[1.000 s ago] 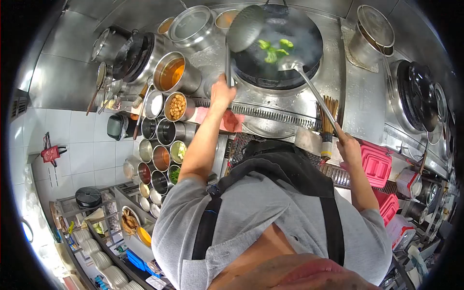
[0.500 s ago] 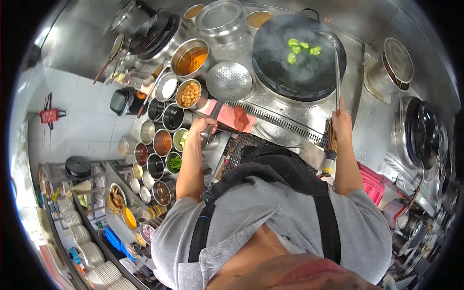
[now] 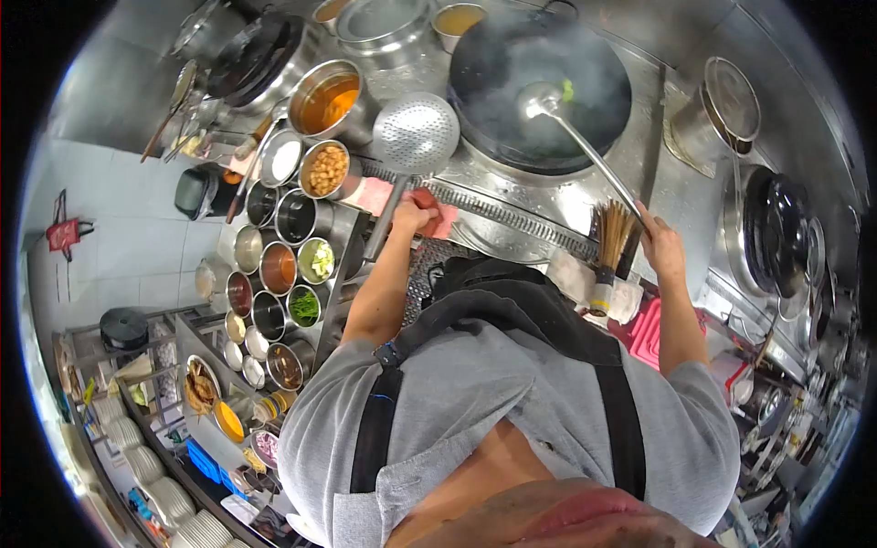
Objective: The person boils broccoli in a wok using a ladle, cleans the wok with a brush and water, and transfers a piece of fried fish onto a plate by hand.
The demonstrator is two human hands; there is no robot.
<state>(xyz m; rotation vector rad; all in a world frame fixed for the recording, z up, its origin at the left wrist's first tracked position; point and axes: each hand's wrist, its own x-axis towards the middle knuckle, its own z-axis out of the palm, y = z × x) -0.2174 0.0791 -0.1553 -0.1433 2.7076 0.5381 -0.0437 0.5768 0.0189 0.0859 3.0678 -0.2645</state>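
Observation:
My right hand [image 3: 662,247] is closed round the end of a long ladle [image 3: 598,160]. The ladle's bowl is inside the large black wok [image 3: 493,68], beside a small visible piece of green vegetable [image 3: 567,89]; steam blurs the rest. My left hand [image 3: 415,217] is at the stove's front edge, its fingers closed on a dark red cloth [image 3: 423,197] over a pink cloth [image 3: 373,195]. Just left of that hand, the handle of a perforated skimmer [image 3: 416,133] points towards me. The skimmer's bowl lies left of the wok.
Left of the skimmer stand a pot of orange liquid [image 3: 322,102] and a pot of brown chunks [image 3: 326,170]. Several ingredient pots, one with green herbs [image 3: 303,305], sit nearer me. A bamboo brush [image 3: 610,242] stands near my right hand; a tall pot [image 3: 713,119] is farther right.
My left hand has left the skimmer handle and moved right onto the red cloth. The skimmer came down from over the wok earlier. The ladle's bowl has shifted left across the wok.

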